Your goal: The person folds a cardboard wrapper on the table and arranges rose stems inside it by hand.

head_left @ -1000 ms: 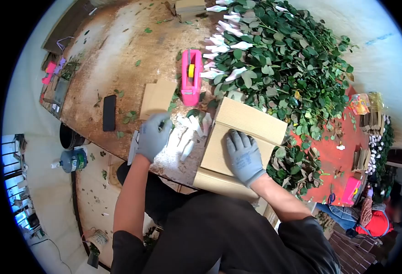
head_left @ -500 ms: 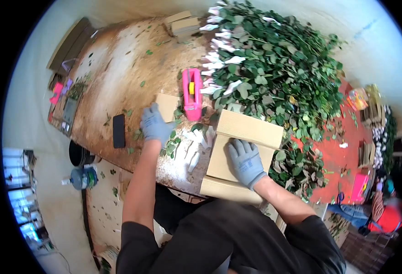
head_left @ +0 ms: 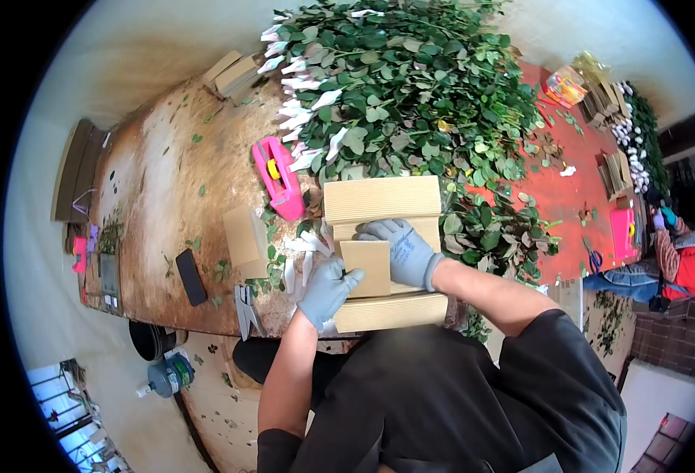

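Left grip (head_left: 328,292) pinches a card (head_left: 368,270) over the cardboard (head_left: 383,201); right grip (head_left: 405,252) meets the card, its hold unclear.

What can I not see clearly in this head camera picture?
All in head view:
- Left hand: any grip beneath the small card is hidden by that card.
- Corrugated cardboard: middle partly covered by the small card and right hand.
- Right hand: print on its back, too small to read.
- Leafy stems: cut off by the top edge.
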`<move>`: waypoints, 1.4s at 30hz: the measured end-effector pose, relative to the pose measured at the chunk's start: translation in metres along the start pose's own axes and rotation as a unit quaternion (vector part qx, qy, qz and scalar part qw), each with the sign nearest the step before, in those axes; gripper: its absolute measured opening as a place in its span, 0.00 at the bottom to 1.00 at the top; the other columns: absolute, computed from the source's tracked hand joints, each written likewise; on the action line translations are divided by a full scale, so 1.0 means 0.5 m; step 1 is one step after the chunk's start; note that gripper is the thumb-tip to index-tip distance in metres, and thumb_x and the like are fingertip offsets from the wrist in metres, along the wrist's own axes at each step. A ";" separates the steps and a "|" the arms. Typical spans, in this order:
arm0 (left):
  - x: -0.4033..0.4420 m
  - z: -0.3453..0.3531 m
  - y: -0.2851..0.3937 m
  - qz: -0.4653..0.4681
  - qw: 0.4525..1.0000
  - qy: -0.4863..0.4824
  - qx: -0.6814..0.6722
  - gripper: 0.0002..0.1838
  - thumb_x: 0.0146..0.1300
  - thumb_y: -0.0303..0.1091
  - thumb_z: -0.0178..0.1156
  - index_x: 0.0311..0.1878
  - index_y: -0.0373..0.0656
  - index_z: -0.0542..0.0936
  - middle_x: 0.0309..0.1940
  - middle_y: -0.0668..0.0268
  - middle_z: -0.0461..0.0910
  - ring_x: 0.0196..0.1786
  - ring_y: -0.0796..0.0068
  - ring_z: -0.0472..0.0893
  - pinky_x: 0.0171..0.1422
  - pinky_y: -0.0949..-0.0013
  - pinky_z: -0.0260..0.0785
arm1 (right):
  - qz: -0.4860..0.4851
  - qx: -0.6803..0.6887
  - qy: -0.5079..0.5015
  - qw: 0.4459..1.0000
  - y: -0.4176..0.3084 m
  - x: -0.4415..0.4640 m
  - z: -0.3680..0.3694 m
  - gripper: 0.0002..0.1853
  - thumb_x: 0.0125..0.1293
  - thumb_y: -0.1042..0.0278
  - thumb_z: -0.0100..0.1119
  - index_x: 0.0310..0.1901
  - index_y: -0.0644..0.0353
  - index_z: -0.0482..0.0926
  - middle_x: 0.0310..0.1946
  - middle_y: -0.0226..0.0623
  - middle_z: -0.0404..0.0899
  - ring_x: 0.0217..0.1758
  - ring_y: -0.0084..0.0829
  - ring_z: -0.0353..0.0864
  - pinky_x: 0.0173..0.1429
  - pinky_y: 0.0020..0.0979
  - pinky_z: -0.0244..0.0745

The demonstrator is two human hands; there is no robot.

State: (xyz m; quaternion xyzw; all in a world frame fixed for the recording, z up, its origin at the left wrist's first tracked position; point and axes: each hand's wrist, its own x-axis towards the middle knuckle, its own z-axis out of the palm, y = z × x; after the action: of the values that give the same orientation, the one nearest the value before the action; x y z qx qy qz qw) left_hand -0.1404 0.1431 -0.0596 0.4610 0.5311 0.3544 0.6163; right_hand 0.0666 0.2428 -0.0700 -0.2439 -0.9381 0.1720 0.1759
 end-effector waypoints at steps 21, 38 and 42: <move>-0.049 0.042 0.076 0.122 0.916 0.151 0.352 0.12 0.66 0.31 0.65 0.51 0.38 0.83 0.47 0.51 0.83 0.44 0.50 0.84 0.53 0.57 0.77 | 0.332 0.121 -0.278 0.893 -0.008 0.065 -0.082 0.24 0.74 0.48 0.53 0.44 0.64 0.88 0.43 0.57 0.87 0.50 0.53 0.87 0.58 0.47 0.80; -0.066 0.079 0.028 0.131 0.787 -0.028 0.603 0.27 0.62 0.36 0.61 0.65 0.39 0.78 0.72 0.58 0.72 0.57 0.58 0.77 0.60 0.52 0.70 | 0.182 0.018 -0.186 0.965 -0.035 0.073 -0.127 0.15 0.70 0.57 0.56 0.43 0.59 0.85 0.36 0.47 0.88 0.39 0.48 0.89 0.45 0.48 0.83; -0.068 0.087 0.027 0.153 0.794 0.004 0.588 0.26 0.59 0.32 0.61 0.62 0.38 0.79 0.69 0.58 0.75 0.56 0.56 0.77 0.64 0.52 0.68 | 0.120 -0.102 0.043 0.987 0.053 0.191 -0.166 0.12 0.71 0.61 0.58 0.50 0.57 0.75 0.40 0.43 0.80 0.44 0.43 0.83 0.46 0.44 0.78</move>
State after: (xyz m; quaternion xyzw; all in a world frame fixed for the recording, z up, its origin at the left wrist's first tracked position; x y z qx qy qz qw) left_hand -0.1034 0.1077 -0.0350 0.8083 0.5623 0.0650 0.1619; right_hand 0.0336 0.3339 0.0156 -0.3783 -0.9063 0.0849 0.1681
